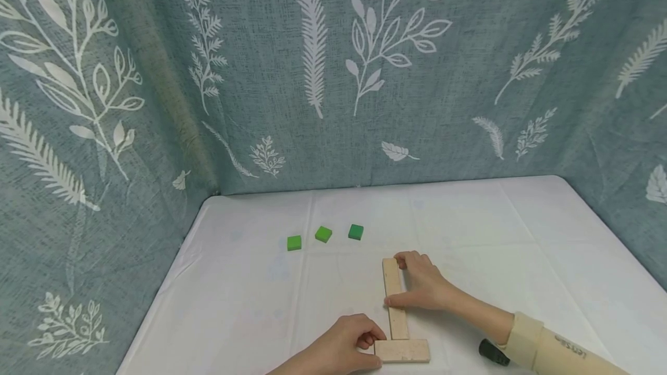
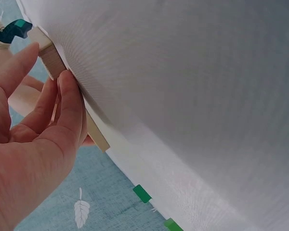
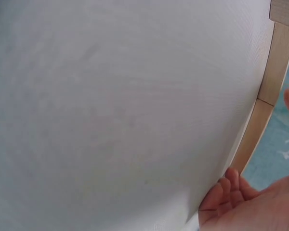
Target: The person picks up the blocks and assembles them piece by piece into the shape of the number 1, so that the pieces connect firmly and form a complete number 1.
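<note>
Left hand (image 1: 345,345) pinches the left end of the crosswise wooden block (image 1: 402,351) on the bench (image 1: 234,305). Right hand (image 1: 426,286) grips two end-to-end wooden blocks (image 1: 399,325), abutting that block's far side.

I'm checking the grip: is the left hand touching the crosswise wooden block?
Touching. The left wrist view shows the left hand pinching one end of the crosswise block between thumb and fingers.

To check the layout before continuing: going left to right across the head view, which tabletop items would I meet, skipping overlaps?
Left light green block, right light green block, dark green block, long wooden row, black object.
</note>
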The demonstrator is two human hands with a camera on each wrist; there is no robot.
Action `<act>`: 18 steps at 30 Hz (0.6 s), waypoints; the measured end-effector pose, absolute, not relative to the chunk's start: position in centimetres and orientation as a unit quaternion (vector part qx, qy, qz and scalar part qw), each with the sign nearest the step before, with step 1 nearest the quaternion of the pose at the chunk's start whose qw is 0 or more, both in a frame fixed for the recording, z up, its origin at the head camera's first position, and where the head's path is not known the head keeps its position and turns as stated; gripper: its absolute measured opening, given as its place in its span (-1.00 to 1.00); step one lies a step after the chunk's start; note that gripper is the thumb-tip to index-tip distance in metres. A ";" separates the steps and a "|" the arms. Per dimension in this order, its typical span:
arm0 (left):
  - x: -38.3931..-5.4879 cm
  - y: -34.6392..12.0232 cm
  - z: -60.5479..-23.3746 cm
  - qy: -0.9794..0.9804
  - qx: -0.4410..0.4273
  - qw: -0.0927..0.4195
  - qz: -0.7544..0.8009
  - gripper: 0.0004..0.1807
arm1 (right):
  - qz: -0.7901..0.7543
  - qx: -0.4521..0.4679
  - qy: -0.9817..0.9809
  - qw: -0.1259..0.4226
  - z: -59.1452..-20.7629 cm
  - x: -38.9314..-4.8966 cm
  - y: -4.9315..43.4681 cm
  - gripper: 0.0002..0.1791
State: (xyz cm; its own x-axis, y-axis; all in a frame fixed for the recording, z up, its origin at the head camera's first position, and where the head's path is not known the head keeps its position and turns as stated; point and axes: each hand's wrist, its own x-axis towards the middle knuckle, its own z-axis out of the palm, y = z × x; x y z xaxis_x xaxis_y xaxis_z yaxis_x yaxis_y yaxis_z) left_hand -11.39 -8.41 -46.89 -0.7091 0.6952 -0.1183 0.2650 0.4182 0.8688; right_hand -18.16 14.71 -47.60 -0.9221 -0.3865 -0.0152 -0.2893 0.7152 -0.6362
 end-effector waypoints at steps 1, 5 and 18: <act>-11.4 -8.4 -46.9 0.808 0.299 0.238 0.449 -0.72 | -0.334 -0.181 0.922 0.077 -47.5 -18.2 14.8 -0.02; -11.4 -8.4 -46.9 0.807 0.302 0.235 0.449 -0.72 | -0.353 -0.174 0.915 0.092 -47.5 -18.3 14.9 -0.09; -11.4 -8.5 -46.9 0.810 0.307 0.230 0.444 -0.72 | -0.356 -0.193 0.910 0.093 -47.8 -18.6 15.1 -0.16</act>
